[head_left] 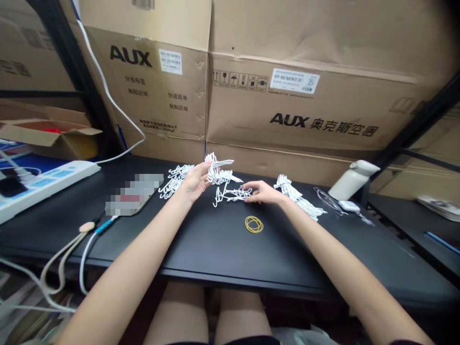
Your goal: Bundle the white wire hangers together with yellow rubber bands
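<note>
Centre of frame: left hand (pixel 196 184) grips a raised bunch of small white hangers (pixel 219 170). Right hand (pixel 262 192), fingers loosely open, touches loose hangers (pixel 233 194) on the desk (pixel 215 249). Rubber bands (pixel 254 224) lie near, below.

Near the frame's centre, the left hand (pixel 196 182) is lifting a bunch of small hangers (pixel 217 168) above the bench (pixel 223 249), and the right hand (pixel 264 192) is resting just right of it on loose hangers (pixel 232 194). Two hanger piles are lying at either side: one (pixel 174 181) left, one (pixel 300 199) right. A rubber band (pixel 254 224) is lying below the hands. A bottle (pixel 352 179) is lying far right, a power strip (pixel 43 184) far left, and cardboard boxes (pixel 287 96) are standing behind across the upper frame.
</note>
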`<action>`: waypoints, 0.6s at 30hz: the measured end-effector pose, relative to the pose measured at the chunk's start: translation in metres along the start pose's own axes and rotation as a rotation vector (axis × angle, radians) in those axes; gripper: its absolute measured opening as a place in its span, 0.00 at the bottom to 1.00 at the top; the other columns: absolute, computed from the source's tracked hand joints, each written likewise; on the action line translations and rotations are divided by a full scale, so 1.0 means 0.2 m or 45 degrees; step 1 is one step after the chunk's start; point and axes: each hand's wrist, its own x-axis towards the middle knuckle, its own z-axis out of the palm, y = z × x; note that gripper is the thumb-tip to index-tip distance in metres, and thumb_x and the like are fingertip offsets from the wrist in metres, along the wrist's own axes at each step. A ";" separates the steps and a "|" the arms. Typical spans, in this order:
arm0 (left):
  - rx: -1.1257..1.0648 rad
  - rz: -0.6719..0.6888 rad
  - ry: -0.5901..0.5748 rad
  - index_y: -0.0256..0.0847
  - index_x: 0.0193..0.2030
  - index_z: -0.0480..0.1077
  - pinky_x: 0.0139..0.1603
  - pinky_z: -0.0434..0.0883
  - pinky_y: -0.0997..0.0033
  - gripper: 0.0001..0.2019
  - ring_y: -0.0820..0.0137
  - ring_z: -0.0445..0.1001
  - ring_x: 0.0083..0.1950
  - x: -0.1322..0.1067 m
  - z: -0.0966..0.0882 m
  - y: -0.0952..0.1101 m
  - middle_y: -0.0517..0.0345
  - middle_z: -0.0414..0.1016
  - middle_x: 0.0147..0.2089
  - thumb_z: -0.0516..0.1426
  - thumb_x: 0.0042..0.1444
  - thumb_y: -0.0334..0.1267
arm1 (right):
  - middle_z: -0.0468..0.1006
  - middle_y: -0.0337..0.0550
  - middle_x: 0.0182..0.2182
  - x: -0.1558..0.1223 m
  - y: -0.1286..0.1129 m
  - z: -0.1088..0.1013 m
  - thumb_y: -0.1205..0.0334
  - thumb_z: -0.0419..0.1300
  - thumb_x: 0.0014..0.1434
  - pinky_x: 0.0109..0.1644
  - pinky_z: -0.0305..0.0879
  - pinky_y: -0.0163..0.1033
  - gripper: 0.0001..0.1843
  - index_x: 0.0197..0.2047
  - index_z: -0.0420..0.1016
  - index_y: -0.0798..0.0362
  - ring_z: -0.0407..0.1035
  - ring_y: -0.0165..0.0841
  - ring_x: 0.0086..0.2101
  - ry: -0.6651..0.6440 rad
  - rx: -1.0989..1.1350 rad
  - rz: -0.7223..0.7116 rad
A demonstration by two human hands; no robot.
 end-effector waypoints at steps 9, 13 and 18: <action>-0.002 0.040 -0.078 0.37 0.39 0.73 0.29 0.71 0.77 0.11 0.70 0.77 0.35 0.00 -0.01 -0.02 0.51 0.79 0.39 0.61 0.48 0.37 | 0.76 0.39 0.24 0.01 -0.01 0.04 0.66 0.65 0.43 0.26 0.64 0.32 0.08 0.31 0.79 0.56 0.66 0.27 0.21 0.089 -0.250 -0.196; 0.029 0.040 -0.101 0.36 0.39 0.74 0.29 0.71 0.77 0.12 0.71 0.77 0.34 -0.01 -0.01 -0.03 0.48 0.79 0.42 0.62 0.47 0.38 | 0.77 0.43 0.32 -0.05 0.02 0.08 0.64 0.62 0.48 0.32 0.65 0.34 0.07 0.33 0.78 0.54 0.68 0.28 0.27 0.243 -0.304 -0.325; 0.090 0.056 -0.103 0.35 0.41 0.74 0.29 0.71 0.76 0.17 0.69 0.77 0.36 -0.03 0.01 -0.04 0.45 0.78 0.45 0.65 0.43 0.40 | 0.78 0.47 0.41 -0.06 0.07 0.08 0.62 0.58 0.53 0.33 0.68 0.35 0.11 0.39 0.78 0.54 0.73 0.32 0.33 0.304 -0.286 -0.357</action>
